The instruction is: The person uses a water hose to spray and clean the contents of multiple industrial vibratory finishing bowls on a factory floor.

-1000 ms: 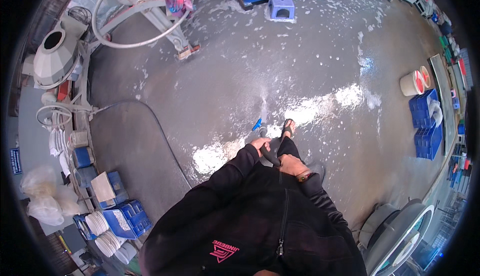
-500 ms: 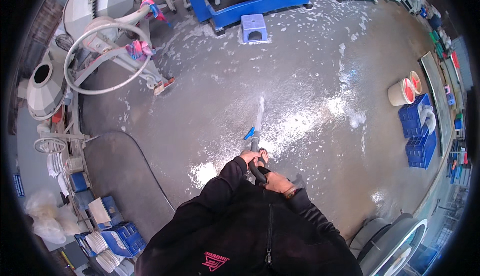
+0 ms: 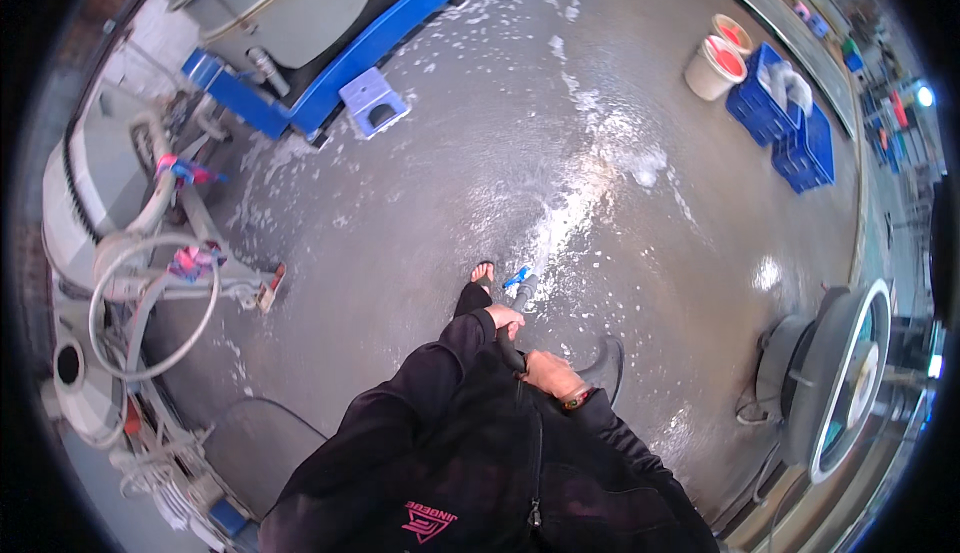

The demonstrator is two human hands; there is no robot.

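My left hand (image 3: pixel 505 319) is closed round a thick dark hose (image 3: pixel 511 355) in front of my body. Closer to me, my right hand (image 3: pixel 555 374) grips the same hose, with a bracelet at the wrist. Past the left hand the hose ends in a grey nozzle (image 3: pixel 526 291) with a blue valve handle (image 3: pixel 516 278). Water sprays from it onto the wet floor (image 3: pixel 430 173), though the stream is hard to pick out in the glare. One sandalled foot (image 3: pixel 483 275) stands just left of the nozzle.
A purple stool (image 3: pixel 373 103) stands beside a blue-framed machine (image 3: pixel 370 43). At far left is a wheeled-handle drum machine (image 3: pixel 150 253). Buckets (image 3: pixel 716 68) and blue crates (image 3: pixel 803 153) sit at far right, a large round fan (image 3: pixel 850 383) at near right. Foam (image 3: pixel 640 165) streaks the floor.
My view has swung to the right, so the stool and machines now lie further left. The nozzle now points forward and slightly right. A foot shows left of the hose instead of right of it.
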